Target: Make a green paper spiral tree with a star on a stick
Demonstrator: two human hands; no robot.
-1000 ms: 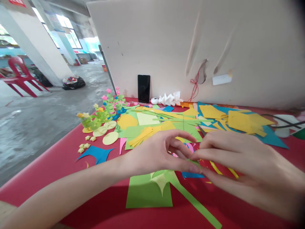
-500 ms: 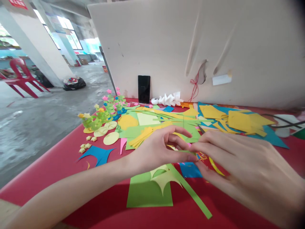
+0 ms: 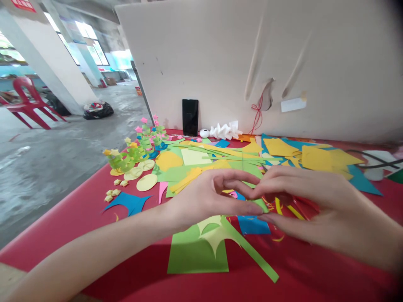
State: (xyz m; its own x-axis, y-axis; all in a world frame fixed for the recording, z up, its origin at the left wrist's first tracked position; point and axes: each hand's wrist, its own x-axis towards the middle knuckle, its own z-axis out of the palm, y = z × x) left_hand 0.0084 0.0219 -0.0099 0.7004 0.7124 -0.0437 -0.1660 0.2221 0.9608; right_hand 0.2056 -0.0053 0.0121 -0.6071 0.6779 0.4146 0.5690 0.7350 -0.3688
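A: Well, closest to the camera lies a green sheet (image 3: pixel 192 253) on the red table (image 3: pixel 315 281), with a pale yellow pointed cutout (image 3: pixel 214 239) on its top edge.

B: And the long green strip (image 3: pixel 252 256)?

A: It runs from the table at lower right up to the fingertips, where its upper end is pinched. The left hand (image 3: pixel 204 201) has thumb and forefinger curled into a ring, closed on that end; the right hand (image 3: pixel 302 201) meets it tip to tip, its fingers also pressed on the strip, the rest loosely bent.

B: Anything under the hands?

A: A blue scrap (image 3: pixel 253 224) just below them, and thin yellow slivers (image 3: pixel 285 209) under the right palm. Whether the right hand grips those too, I cannot tell.

B: Further out?

A: To the left, a blue cut shape (image 3: pixel 129 202) and small paper stars (image 3: pixel 111 193). Beyond, a heap of yellow, green and blue paper (image 3: pixel 239 161), and curled green paper figures (image 3: pixel 135 149) with pink stars. At the back, a black phone (image 3: pixel 190 117) leans upright on the pale board (image 3: pixel 252 54), beside white folded paper (image 3: pixel 225 131). Off the table, a red chair (image 3: pixel 28 105) stands on the concrete floor.
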